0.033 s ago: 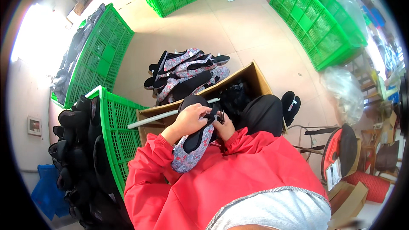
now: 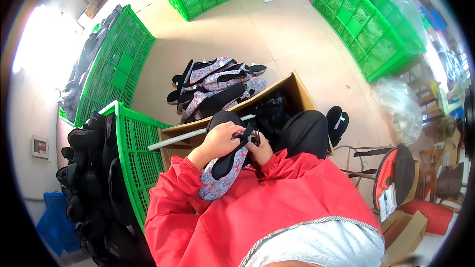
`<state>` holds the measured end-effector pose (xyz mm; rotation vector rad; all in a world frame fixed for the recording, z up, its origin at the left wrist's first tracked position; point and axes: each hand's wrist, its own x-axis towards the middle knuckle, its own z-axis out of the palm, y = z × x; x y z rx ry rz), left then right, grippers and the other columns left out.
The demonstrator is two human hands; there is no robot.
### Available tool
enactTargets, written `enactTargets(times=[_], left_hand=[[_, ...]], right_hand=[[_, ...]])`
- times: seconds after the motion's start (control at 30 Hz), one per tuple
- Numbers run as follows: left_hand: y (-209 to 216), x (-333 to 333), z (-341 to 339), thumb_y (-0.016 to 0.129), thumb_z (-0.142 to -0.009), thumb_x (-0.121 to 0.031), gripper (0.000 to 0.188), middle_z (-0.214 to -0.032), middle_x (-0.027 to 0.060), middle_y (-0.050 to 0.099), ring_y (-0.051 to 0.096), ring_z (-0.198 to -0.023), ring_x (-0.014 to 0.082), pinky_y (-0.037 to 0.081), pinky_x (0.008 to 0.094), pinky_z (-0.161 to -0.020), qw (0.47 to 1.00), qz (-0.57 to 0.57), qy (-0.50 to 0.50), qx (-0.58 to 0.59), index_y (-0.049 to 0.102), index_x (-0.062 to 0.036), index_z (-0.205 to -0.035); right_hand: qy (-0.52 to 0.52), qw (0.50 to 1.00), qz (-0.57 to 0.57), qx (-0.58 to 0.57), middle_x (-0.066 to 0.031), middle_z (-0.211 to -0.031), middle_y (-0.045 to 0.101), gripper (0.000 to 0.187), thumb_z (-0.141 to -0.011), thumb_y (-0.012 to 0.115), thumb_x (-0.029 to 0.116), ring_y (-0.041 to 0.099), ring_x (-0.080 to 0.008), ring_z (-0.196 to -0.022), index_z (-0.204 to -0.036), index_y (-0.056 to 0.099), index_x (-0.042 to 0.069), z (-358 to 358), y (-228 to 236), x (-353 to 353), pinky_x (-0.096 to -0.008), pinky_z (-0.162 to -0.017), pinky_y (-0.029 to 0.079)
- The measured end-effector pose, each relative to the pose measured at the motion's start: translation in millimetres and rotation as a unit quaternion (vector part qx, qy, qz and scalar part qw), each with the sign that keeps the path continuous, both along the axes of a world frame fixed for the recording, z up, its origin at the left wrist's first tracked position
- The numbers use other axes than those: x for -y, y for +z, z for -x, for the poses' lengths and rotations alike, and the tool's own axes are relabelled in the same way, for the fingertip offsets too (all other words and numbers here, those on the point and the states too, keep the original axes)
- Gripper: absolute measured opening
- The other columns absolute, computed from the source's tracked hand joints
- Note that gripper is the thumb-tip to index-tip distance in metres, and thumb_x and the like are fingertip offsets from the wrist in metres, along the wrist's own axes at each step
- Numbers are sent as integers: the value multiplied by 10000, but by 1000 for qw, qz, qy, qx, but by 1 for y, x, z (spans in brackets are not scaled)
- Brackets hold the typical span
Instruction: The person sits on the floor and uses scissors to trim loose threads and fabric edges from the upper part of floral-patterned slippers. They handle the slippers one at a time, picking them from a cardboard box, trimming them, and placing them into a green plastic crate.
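A floral grey-and-red shoe [image 2: 215, 186] with a black lining lies slantwise over my lap, its rounded end toward me. My left hand [image 2: 223, 139] is closed on its far end, fingers pinching near a black strap [image 2: 249, 130]. Against the same end, my right hand [image 2: 261, 151] is closed too, its fingertips at the strap. A thin dark piece shows by the right fingers, too small to name. Beyond my hands a cardboard box [image 2: 303, 94] stands with black material [image 2: 273, 112] inside. A whitish rod [image 2: 178, 139] lies across the box.
A pile of floral shoes [image 2: 222, 79] lies on the floor past the box. Black shoes fill a green crate [image 2: 136, 143] at left; more green crates [image 2: 118, 64] stand around. A black pair [image 2: 337, 124] is right of my knee, near a round-seated stool [image 2: 396, 175].
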<state>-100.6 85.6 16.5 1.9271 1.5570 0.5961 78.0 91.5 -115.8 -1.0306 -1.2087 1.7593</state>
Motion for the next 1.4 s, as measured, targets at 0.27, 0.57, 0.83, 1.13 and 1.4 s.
enactTargets(times=[0.27, 0.57, 0.83, 1.13, 1.4], left_hand=[[-18, 20, -29, 650, -728, -107, 237, -770, 106, 620, 623, -733, 276, 497, 366, -680, 992, 29, 92, 82, 724, -37, -942], [-21, 25, -38, 631, -719, -98, 262, -785, 107, 643, 625, -716, 273, 498, 366, -680, 979, 46, 174, 96, 735, -43, -953], [-22, 25, -38, 657, -717, -82, 175, -782, 91, 588, 604, -761, 267, 494, 360, -704, 983, 12, 147, 113, 703, -27, -877], [-11, 13, -29, 734, -753, -239, 234, -772, 123, 593, 604, -768, 309, 482, 402, -692, 995, 19, 91, 40, 669, -15, -766], [0, -11, -21, 765, -705, -262, 281, -792, 165, 609, 604, -792, 339, 477, 430, -702, 999, 50, -1, -6, 649, -10, -750]], right_hand=[[72, 994, 73, 26, -12, -1008, 613, 402, -811, 745, 47, 585, -102, -896, -1168, 560, 40, -28, 10, -5, -244, -826, 473], [111, 970, 195, -98, 34, -715, 558, 224, -907, 686, 275, 423, -36, -497, -965, 607, 74, -44, 45, -19, -203, -422, 301], [71, 987, 102, -106, 38, -720, 582, 119, -924, 688, 175, 431, -25, -521, -910, 619, 79, -34, 57, -25, -188, -463, 310], [106, 987, 90, -75, 21, -758, 593, 119, -906, 702, 115, 533, -53, -645, -926, 622, 30, -31, 80, -42, -211, -587, 428], [149, 986, 42, -55, 10, -793, 598, 114, -895, 708, 84, 561, -65, -712, -944, 633, 13, -33, 79, -51, -225, -660, 466]])
